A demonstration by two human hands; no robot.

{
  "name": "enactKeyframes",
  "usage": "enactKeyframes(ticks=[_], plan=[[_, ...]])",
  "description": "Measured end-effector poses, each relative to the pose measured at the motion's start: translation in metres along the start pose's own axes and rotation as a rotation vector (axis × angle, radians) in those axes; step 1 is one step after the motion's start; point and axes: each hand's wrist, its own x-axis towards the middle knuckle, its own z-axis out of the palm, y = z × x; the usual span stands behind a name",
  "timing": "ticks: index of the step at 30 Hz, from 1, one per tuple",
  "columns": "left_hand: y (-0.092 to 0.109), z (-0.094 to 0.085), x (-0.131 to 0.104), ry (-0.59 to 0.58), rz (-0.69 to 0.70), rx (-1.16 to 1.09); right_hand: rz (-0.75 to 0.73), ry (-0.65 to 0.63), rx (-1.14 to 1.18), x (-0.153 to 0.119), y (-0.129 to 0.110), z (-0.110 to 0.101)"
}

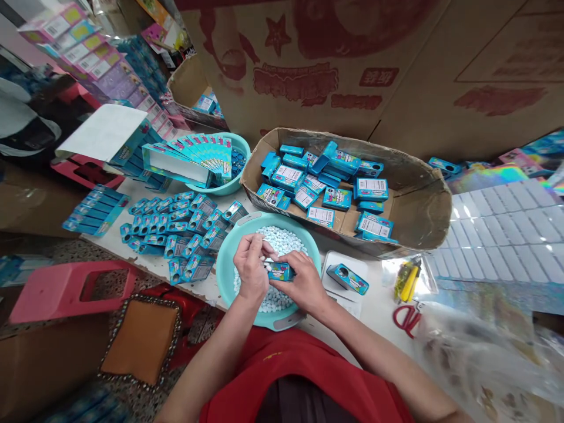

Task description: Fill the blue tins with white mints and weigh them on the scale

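A turquoise basin (224, 258) of small white candies (282, 236) stands in front of me. Over it, my right hand (304, 279) grips a small blue box (279, 271) lying sideways, its open end toward the left. My left hand (252, 264) is at that end, fingers closed around a few white candies. Another blue box (350, 278) rests on a white scale (332, 261) right of the basin. Rows of blue boxes (189, 226) stand left of the basin.
Behind the basin, a cut cardboard carton (414, 232) holds many blue boxes. A second turquoise bowl (240, 147) sits back left. Red scissors (408, 319), a yellow cutter (410, 283) and plastic bags (476, 352) lie right. A pink stool (74, 288) is at left.
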Motion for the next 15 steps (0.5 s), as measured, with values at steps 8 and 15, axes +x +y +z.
enactKeyframes(ticks=[8, 15], plan=[[-0.002, -0.004, 0.0, -0.115, -0.043, -0.015, -0.011, 0.033, 0.025, 0.002, 0.006, -0.003], [0.002, -0.004, 0.001, -0.187, 0.025, -0.002, 0.008, 0.08, 0.089, 0.002, 0.012, -0.004]])
